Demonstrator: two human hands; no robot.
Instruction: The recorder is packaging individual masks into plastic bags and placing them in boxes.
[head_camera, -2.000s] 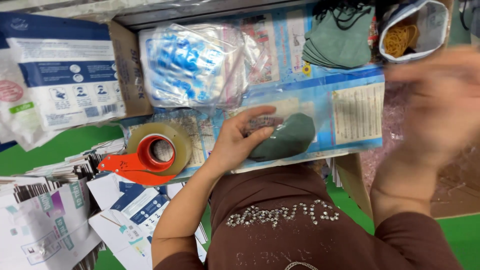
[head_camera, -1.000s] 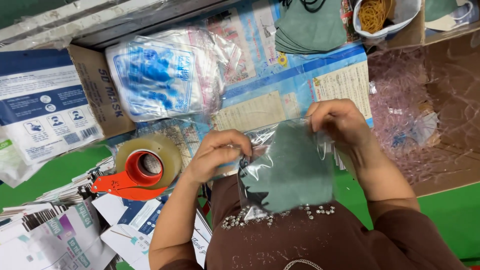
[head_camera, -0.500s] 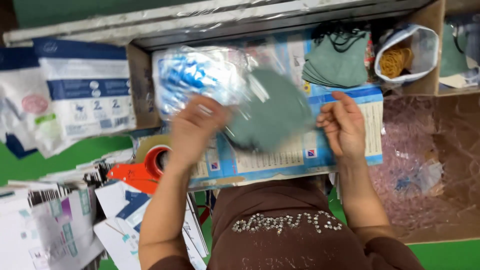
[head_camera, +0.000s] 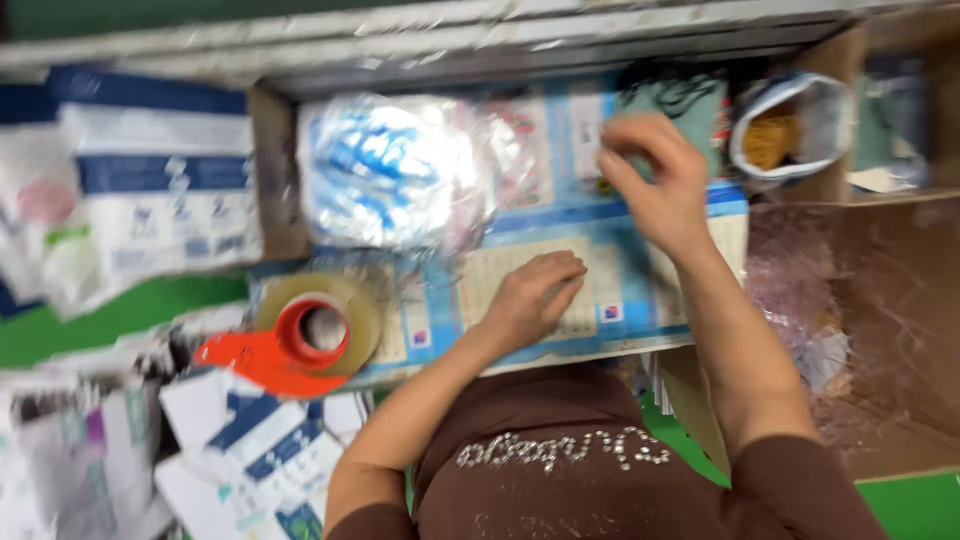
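At centre, left hand (head_camera: 535, 295) flat, fingers spread, on blue printed sheet (head_camera: 610, 265). Right hand (head_camera: 655, 185) at 1 o'clock, fingers curled, touching green mask stack (head_camera: 680, 100); grip unclear. Tape dispenser (head_camera: 300, 340) at 9 o'clock.

Bench (head_camera: 120, 315): green top, showing in strips left of the open cardboard box (head_camera: 900, 330) and again below the box's near corner. Cardboard box: brown, sited at the right edge of the bench, lined with crinkled clear film. Metal rail (head_camera: 420, 40): pale grey, running along the far edge of the bench, above the box. Light: even, bright, blurred throughout.
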